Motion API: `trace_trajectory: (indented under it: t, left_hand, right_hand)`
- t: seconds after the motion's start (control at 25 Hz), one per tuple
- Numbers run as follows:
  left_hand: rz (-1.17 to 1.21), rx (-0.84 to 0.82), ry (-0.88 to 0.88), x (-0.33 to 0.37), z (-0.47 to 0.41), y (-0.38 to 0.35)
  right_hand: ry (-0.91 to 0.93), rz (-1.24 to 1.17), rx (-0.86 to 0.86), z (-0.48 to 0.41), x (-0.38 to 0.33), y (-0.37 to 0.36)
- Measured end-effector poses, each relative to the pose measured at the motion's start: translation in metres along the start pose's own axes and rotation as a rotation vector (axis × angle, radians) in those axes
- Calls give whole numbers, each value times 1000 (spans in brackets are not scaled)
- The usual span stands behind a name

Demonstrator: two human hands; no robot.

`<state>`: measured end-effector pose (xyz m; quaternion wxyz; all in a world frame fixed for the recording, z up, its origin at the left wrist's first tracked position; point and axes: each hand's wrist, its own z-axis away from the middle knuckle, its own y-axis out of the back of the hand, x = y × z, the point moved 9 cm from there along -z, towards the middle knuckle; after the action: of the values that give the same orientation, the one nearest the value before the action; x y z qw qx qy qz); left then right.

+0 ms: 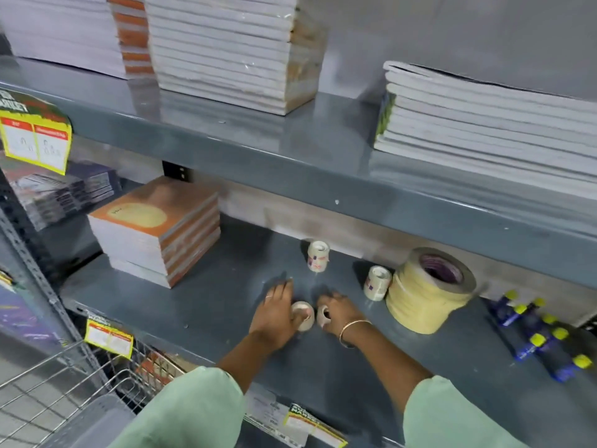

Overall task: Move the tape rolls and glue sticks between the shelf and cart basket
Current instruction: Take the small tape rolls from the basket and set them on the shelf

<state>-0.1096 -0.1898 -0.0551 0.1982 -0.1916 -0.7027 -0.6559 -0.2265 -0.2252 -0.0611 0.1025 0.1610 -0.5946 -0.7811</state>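
Both hands, left hand (277, 313) and right hand (339, 312), are each grasping a small tape roll (303, 315) on the shelf (226, 305), while the glue sticks (542, 337) and seemingly most other rolls are lying unmoved.

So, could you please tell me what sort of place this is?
Most likely a stationery aisle in a shop: yellow price tags on grey metal shelving, stacked notebooks, and a wire cart basket.

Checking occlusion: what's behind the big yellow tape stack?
Behind the big yellow tape stack only the shelf's pale back panel shows; the shelf floor directly behind the stack is hidden.
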Motion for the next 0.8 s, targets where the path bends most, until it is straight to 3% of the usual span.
trace_trajectory:
  t: [0.16,0.36,0.8]
  left_hand:
    - [-113,20,97,-47,2,3]
    - [-224,3,85,-59,-1,-6]
    - [-258,4,67,-59,1,-7]
  right_hand:
    - [12,-19,93,-13,-7,55]
    - [-18,-80,141,-48,-20,129]
    - [-47,-16,2,-90,-30,120]
